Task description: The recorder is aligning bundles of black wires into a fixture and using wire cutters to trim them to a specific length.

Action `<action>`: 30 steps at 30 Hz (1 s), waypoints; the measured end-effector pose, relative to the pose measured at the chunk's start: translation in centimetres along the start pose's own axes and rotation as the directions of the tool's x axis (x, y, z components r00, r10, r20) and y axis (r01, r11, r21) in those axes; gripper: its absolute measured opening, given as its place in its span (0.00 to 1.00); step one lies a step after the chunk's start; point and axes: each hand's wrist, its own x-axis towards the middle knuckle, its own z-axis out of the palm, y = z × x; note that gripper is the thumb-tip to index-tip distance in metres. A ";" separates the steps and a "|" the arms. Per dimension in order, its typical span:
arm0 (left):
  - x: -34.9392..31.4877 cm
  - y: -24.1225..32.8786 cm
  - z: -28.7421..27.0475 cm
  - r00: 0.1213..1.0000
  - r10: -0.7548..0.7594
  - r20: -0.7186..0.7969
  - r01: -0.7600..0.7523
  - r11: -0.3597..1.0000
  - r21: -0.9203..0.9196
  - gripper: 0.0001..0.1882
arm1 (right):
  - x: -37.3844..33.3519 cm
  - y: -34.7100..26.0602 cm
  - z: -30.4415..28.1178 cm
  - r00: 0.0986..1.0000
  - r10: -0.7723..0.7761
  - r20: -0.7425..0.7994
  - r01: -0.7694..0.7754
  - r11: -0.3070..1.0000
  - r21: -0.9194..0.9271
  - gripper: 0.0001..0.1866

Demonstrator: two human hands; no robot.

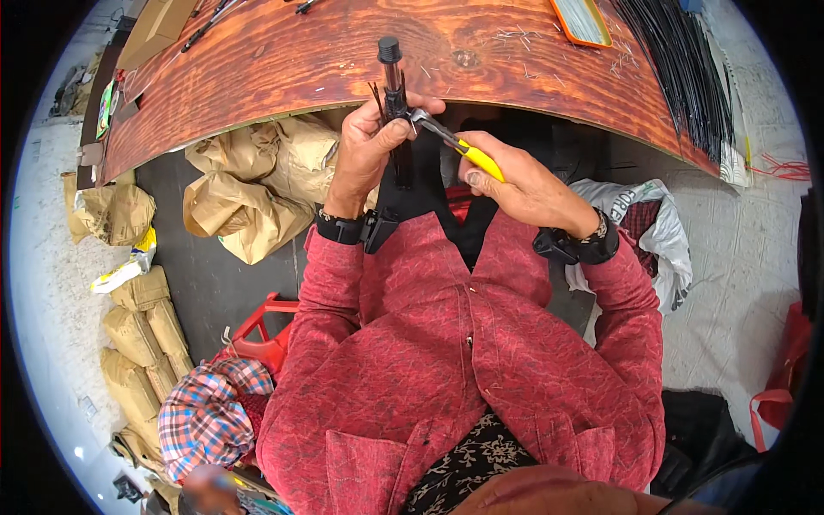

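My left hand (365, 154) is closed around a slim black tube-like part (390, 64) with a ribbed black cap and a see-through middle section, held upright at the table's near edge. Thin black strips (375, 96) stick out beside it, and its lower end hangs below my fingers. In my right hand (519, 184) is a pair of pliers (482, 161) with yellow handles. Their metal jaws reach the black part near my left fingertips. Whether the jaws grip anything is too small to tell.
The wooden table (343, 73) curves across the front. On it lie an orange tray (588, 24) of thin pale pieces, scattered white clippings and a bundle of long black strips (678, 69). Brown paper sacks (249, 184) and a red stool (262, 336) stand left; a white bag (674, 245) is right.
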 end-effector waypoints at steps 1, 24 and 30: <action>0.0 -0.1 -0.1 1.000 0.000 0.006 0.000 1.000 -0.012 0.23 | 0.1 0.1 0.0 0.999 -0.015 0.045 0.009 0.993 0.122 0.18; -0.3 0.4 0.4 0.998 -0.053 -0.019 0.053 0.998 -0.026 0.25 | 0.7 -2.6 -2.5 0.922 0.154 0.354 -0.304 0.855 0.420 0.16; -0.1 0.3 0.1 0.999 -0.050 -0.008 0.050 0.998 -0.037 0.26 | 1.0 -1.9 -2.0 0.941 0.106 0.320 -0.235 0.888 0.395 0.22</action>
